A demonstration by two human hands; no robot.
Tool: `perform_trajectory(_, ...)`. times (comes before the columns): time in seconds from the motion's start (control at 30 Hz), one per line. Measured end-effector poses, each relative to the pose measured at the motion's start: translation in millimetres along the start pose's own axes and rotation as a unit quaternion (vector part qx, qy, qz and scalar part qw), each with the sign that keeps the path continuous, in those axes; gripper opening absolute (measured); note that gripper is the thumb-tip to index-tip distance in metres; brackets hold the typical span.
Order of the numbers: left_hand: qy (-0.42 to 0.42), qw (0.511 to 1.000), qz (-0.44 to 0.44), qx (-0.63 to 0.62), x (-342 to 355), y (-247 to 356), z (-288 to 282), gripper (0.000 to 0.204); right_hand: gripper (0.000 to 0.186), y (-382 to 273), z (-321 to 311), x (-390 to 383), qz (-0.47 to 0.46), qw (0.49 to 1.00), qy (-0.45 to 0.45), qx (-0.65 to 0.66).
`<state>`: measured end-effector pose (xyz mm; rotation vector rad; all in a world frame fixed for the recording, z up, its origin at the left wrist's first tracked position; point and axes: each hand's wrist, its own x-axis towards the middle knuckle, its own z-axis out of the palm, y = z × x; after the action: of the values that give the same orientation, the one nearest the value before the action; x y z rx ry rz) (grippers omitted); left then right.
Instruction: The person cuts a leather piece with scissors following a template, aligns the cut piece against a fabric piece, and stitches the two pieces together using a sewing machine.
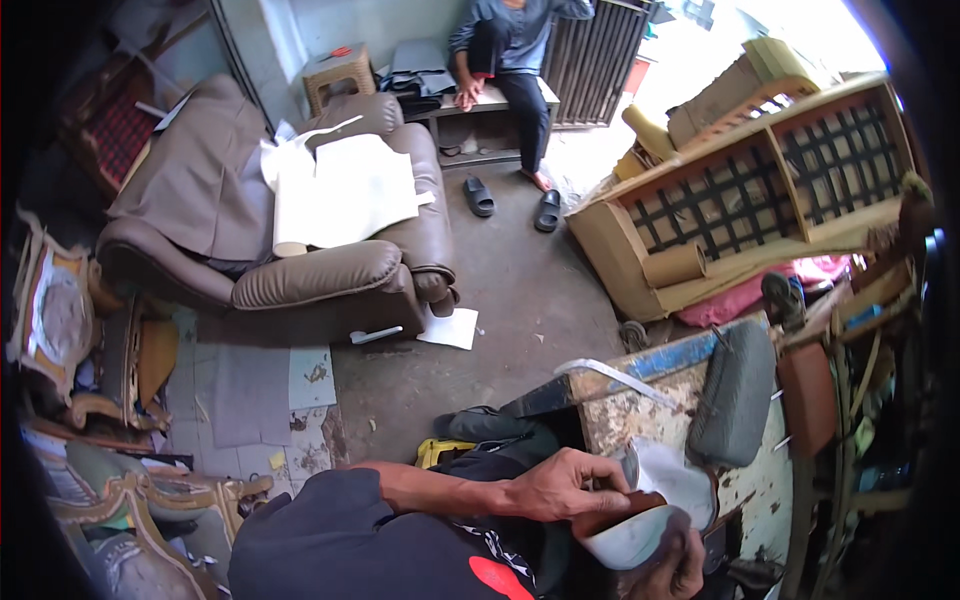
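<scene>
At the lower right, my left hand (566,484) has its fingers closed on the upper edge of a curved piece of pale sheet material (625,540) with a brown face. My right hand (675,566) grips the same piece from below, its fingers curled round it. Another pale piece (672,472) lies just beyond, on a worn board top (615,420) with a chipped blue edge. A dark padded cushion (730,395) rests on the board's right side, and a pale strip (620,378) lies across the top.
A brown recliner (320,275) carries white sheets (360,195) at upper left. A person (510,45) sits on a bench beside slippers (480,195). An upturned sofa frame (720,240) stands right, wooden chair frames (70,300) left. A yellow-and-dark bag (440,452) sits behind my arm.
</scene>
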<state>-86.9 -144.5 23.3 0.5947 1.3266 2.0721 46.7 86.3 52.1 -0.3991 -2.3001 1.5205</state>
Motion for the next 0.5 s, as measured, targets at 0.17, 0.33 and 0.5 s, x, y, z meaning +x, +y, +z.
perform_trajectory(0.17, 0.069, 0.837, 0.238, 0.488, 2.5, -16.3, -43.8, 0.062, 0.032, -12.2, -22.0, 33.5, -0.033, 0.938, 0.308, -0.153)
perform_trajectory(0.33, -0.045, 0.783, 0.139, 0.605, 15.8, -62.1, -51.1, 0.093, 0.041, 8.9, -78.2, 51.0, -0.144, 0.827, 0.304, -0.450)
perform_trajectory(0.5, 0.033, 0.765, 0.225, 0.603, 39.8, -75.0, -42.2, 0.089, 0.042, -72.5, -8.3, 65.0, -0.075, 0.890, 0.384, -0.234)
